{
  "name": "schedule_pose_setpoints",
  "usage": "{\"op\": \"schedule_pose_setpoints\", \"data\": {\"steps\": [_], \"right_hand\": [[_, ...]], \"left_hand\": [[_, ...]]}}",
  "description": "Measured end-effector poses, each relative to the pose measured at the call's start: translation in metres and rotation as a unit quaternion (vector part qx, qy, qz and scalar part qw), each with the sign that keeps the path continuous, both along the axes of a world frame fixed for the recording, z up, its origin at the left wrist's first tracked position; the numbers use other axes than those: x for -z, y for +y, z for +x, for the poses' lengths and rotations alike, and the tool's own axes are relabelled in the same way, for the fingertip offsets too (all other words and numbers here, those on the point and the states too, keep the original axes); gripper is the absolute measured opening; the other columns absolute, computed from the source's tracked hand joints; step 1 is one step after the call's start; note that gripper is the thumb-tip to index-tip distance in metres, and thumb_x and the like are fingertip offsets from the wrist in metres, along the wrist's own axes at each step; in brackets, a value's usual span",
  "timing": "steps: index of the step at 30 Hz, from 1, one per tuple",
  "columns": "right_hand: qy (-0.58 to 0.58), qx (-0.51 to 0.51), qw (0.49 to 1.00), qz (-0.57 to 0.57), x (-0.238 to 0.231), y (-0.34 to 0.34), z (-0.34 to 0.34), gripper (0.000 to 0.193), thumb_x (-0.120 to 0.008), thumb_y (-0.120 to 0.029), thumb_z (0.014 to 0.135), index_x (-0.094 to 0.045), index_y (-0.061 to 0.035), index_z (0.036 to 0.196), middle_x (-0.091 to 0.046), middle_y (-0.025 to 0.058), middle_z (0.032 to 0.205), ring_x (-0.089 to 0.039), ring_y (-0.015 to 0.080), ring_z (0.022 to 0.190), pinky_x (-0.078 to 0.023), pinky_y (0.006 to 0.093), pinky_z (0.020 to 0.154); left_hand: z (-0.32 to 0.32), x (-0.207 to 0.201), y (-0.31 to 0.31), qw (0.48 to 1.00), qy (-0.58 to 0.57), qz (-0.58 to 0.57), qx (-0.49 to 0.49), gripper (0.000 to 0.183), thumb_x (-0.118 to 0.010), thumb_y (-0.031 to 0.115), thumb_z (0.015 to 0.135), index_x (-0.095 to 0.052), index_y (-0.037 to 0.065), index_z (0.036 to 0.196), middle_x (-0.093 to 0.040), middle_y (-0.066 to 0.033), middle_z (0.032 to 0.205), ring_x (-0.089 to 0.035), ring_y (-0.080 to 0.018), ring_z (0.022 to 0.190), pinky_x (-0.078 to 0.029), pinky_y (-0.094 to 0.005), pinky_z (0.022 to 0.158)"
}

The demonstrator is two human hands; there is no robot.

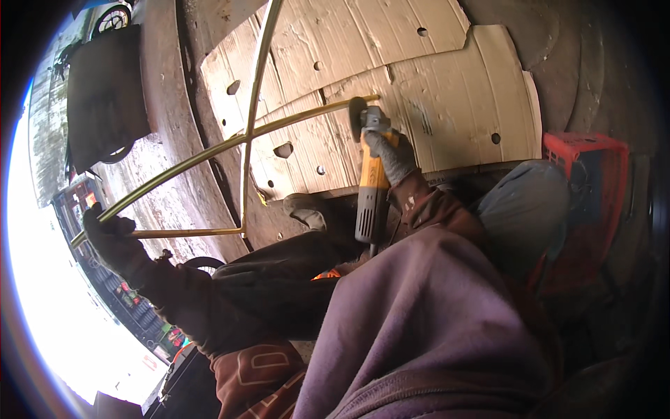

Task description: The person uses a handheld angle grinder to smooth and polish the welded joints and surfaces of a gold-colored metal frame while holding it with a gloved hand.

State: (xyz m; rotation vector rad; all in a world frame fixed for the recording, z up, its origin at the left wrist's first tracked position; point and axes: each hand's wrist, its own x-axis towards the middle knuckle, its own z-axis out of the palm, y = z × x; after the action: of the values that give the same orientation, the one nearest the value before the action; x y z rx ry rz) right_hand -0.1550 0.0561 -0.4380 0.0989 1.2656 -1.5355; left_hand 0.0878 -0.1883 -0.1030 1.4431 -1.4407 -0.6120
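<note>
In my gloved right hand [392, 152] is a yellow and grey angle grinder [373, 183], gripped near its head with the body pointing back toward me. Its dark disc [356, 117] stands close against the far end of a brass-coloured metal tube frame [300, 116]; whether it touches cannot be made out. Long tubes of the frame cross at a joint, and a thinner bar bends off below. At the far left my gloved left hand [112, 237] is closed around the frame's near end.
Flattened cardboard sheets [447, 105] with holes lie on the brown floor under the frame. On the right stands a red plastic stool [593, 146] beside my knee [527, 202]. A dark panel [105, 91] stands at the upper left, near a wheel [112, 19].
</note>
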Motion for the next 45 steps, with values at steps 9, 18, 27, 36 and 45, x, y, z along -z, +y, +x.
{"op": "schedule_pose_setpoints", "data": {"steps": [9,18,27,36,45], "right_hand": [[0.009,-0.040,0.995,-0.092,-0.055,-0.006,0.018,0.031,-0.080,-0.025,0.079,-0.063,-0.0025,0.093,-0.065,0.0034,0.076,-0.064,0.0117,0.066,-0.053,0.0271,0.060],[0.014,-0.056,0.995,-0.075,-0.091,-0.010,0.024,0.038,-0.082,-0.024,0.078,-0.059,-0.0019,0.099,-0.066,0.0058,0.081,-0.064,0.0126,0.070,-0.054,0.0285,0.061],[-0.104,0.044,0.993,-0.021,-0.014,0.000,-0.002,0.026,-0.078,-0.029,0.081,-0.070,-0.0050,0.087,-0.067,0.0039,0.072,-0.065,0.0138,0.060,-0.054,0.0287,0.055],[0.032,-0.052,0.998,-0.036,-0.069,-0.006,0.024,0.050,-0.081,-0.033,0.077,-0.058,0.0013,0.105,-0.066,0.0069,0.081,-0.064,0.0139,0.069,-0.055,0.0301,0.063],[0.148,-0.144,0.974,-0.090,-0.037,-0.012,0.006,0.035,-0.074,-0.036,0.082,-0.068,-0.0019,0.086,-0.067,0.0051,0.074,-0.065,0.0161,0.062,-0.054,0.0317,0.060]], "left_hand": [[0.011,0.007,-0.017,0.986,-0.067,-0.100,0.117,0.031,-0.054,0.021,0.096,-0.063,-0.004,0.111,-0.063,-0.0109,0.089,-0.065,-0.0194,0.074,-0.056,-0.0304,0.057],[0.021,0.005,-0.029,0.985,0.105,-0.070,0.117,0.027,-0.061,0.014,0.091,-0.065,-0.006,0.108,-0.064,-0.0108,0.091,-0.061,-0.0184,0.084,-0.052,-0.0294,0.077],[0.034,0.007,-0.029,0.983,0.119,-0.047,0.128,0.026,-0.061,0.013,0.091,-0.065,-0.006,0.108,-0.066,-0.0116,0.093,-0.063,-0.0200,0.087,-0.052,-0.0306,0.079],[0.052,0.001,-0.046,0.985,0.115,-0.009,0.130,0.023,-0.060,0.014,0.090,-0.066,-0.004,0.105,-0.067,-0.0166,0.101,-0.067,-0.0292,0.093,-0.056,-0.0439,0.086],[0.038,0.008,-0.050,0.981,0.092,-0.026,0.167,0.024,-0.057,0.012,0.090,-0.062,-0.006,0.105,-0.066,-0.0180,0.100,-0.066,-0.0324,0.097,-0.055,-0.0516,0.089]]}}
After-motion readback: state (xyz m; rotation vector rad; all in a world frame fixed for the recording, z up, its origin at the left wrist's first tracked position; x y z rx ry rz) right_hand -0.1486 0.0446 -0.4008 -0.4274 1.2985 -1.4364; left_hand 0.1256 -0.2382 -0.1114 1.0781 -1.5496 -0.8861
